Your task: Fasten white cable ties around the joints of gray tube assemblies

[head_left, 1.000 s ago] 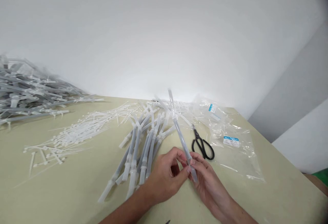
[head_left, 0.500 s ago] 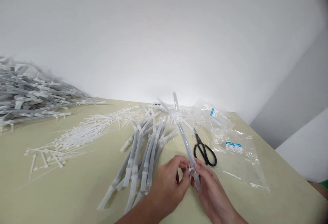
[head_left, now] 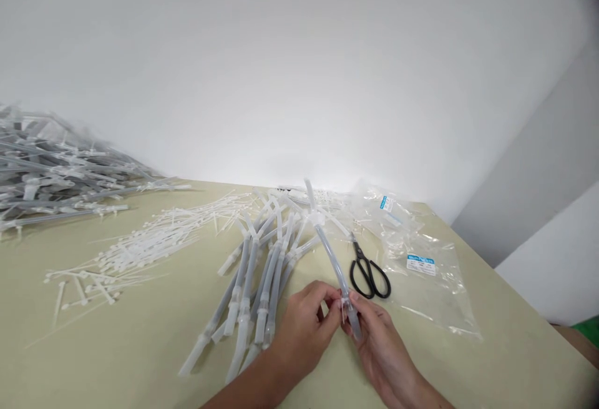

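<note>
My right hand is closed around the lower end of a translucent tube assembly, which has a Y-shaped branch at its far end. A thin white cable tie sits at the tube's lower joint. The fingers of my left hand pinch at this tie, though my fingertips partly hide it. Left of the held piece lies a bundle of similar tube assemblies. Black-handled scissors rest on the table just beyond my right hand.
Loose white cable ties are spread over the left side of the table. A large heap of tube assemblies rises at the far left. Labelled clear plastic bags lie at the right, and a white wall stands behind.
The branched end of the held tube has swung slightly left and lower. Both hands have shifted a little left with it and keep their grips.
</note>
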The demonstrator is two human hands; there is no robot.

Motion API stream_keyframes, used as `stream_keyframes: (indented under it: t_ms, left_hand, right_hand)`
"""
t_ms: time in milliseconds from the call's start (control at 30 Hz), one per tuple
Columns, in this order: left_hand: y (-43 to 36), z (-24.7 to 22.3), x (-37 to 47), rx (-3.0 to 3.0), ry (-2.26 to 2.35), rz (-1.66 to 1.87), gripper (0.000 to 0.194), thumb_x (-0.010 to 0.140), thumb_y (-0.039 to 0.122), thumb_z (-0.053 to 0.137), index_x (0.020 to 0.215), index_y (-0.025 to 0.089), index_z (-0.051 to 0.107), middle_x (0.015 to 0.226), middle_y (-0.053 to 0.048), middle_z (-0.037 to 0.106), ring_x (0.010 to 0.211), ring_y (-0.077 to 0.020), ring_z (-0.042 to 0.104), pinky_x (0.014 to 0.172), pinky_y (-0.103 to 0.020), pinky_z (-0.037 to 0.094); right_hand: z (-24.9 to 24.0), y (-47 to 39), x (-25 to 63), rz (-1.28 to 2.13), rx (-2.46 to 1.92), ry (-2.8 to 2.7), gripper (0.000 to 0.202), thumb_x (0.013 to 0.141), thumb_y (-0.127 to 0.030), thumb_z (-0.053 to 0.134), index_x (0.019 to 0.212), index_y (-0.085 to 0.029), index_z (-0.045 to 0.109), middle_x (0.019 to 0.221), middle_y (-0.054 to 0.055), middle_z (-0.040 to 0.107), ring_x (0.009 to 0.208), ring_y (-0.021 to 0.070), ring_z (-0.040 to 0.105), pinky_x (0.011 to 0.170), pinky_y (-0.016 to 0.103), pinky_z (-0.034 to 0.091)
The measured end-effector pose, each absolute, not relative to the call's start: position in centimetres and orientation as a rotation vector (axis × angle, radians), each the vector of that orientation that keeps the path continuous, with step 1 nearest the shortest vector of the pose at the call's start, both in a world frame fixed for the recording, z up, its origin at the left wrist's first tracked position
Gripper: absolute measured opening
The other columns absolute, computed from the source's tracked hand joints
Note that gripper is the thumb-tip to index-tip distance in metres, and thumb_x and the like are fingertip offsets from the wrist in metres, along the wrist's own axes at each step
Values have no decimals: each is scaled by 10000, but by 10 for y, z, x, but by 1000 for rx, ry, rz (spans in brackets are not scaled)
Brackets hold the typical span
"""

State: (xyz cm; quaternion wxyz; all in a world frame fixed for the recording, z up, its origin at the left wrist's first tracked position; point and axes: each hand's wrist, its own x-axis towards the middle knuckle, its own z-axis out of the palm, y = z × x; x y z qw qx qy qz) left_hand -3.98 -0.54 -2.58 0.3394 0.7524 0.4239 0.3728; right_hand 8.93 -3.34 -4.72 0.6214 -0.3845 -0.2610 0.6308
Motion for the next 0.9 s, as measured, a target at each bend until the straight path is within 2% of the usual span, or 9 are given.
stream_keyframes:
  t_ms: [167, 300, 367, 467, 533, 600, 700, 833, 900]
  left_hand:
    - [-5, -27, -39, 1904, 1078, 972, 141, 856, 253, 495, 769, 182, 579, 691, 14, 619, 532, -82, 473, 533, -202, 369]
    - [-2, -29, -40, 1808, 1072, 951, 126, 841, 276, 518, 784, 180, 576, 728, 7, 588, 570, -87, 480, 544, -206, 378]
    - [2, -30, -41, 1665, 1015, 954, 130, 827, 300, 540, 891, 188, 559, 827, -6, 569, 633, -98, 506, 549, -205, 399]
    - [8, -31, -43, 1416, 872, 964, 312, 820, 356, 558, 1084, 203, 494, 933, -25, 539, 712, -115, 545, 585, -221, 444]
    - [11, -30, -43, 1311, 805, 928, 344, 816, 389, 566, 1081, 178, 505, 852, -16, 549, 653, -110, 545, 583, -235, 445]
    - [12, -28, -45, 1234, 749, 880, 331, 811, 396, 575, 1021, 144, 534, 707, 10, 542, 551, -95, 511, 537, -232, 420]
    - [11, -21, -48, 1162, 657, 809, 332, 816, 383, 576, 1021, 123, 550, 595, 26, 527, 460, -85, 476, 462, -218, 380]
    - [10, -16, -55, 1122, 578, 669, 349, 817, 373, 586, 1074, 137, 581, 621, 30, 518, 411, -71, 469, 409, -205, 370]
    - [10, -16, -58, 1072, 522, 626, 332, 802, 344, 614, 1062, 138, 611, 721, 2, 548, 485, -68, 510, 458, -200, 404]
  right_hand:
    - [-49, -33, 89, 1427, -885, -609, 233, 780, -343, 672, 628, -167, 657, 612, -2, 545, 573, 117, 431, 527, 231, 358]
    - [-50, -32, 89, 1467, -898, -583, 213, 792, -351, 656, 708, -157, 683, 648, 6, 563, 591, 113, 442, 536, 221, 365]
    - [-50, -32, 88, 1506, -895, -560, 210, 795, -350, 651, 731, -153, 683, 672, 11, 574, 601, 110, 454, 543, 216, 371]
    - [-50, -33, 85, 1560, -891, -595, 201, 804, -336, 642, 759, -143, 678, 665, 10, 566, 603, 102, 458, 553, 205, 375]
    - [-51, -34, 82, 1602, -871, -624, 195, 817, -322, 630, 788, -135, 677, 659, 10, 558, 595, 97, 451, 540, 201, 367]
    - [-52, -35, 81, 1679, -807, -617, 195, 838, -308, 601, 797, -130, 670, 685, 20, 565, 604, 100, 459, 526, 206, 362]
    - [-53, -36, 82, 1831, -657, -605, 190, 868, -276, 547, 833, -129, 661, 754, 44, 588, 657, 126, 506, 541, 235, 388]
    - [-54, -39, 87, 2043, -494, -586, 216, 875, -268, 506, 887, -114, 658, 788, 67, 611, 702, 162, 553, 590, 290, 440]
    - [-54, -42, 89, 2179, -414, -529, 239, 865, -305, 508, 876, -117, 656, 805, 73, 623, 731, 177, 567, 626, 316, 461]
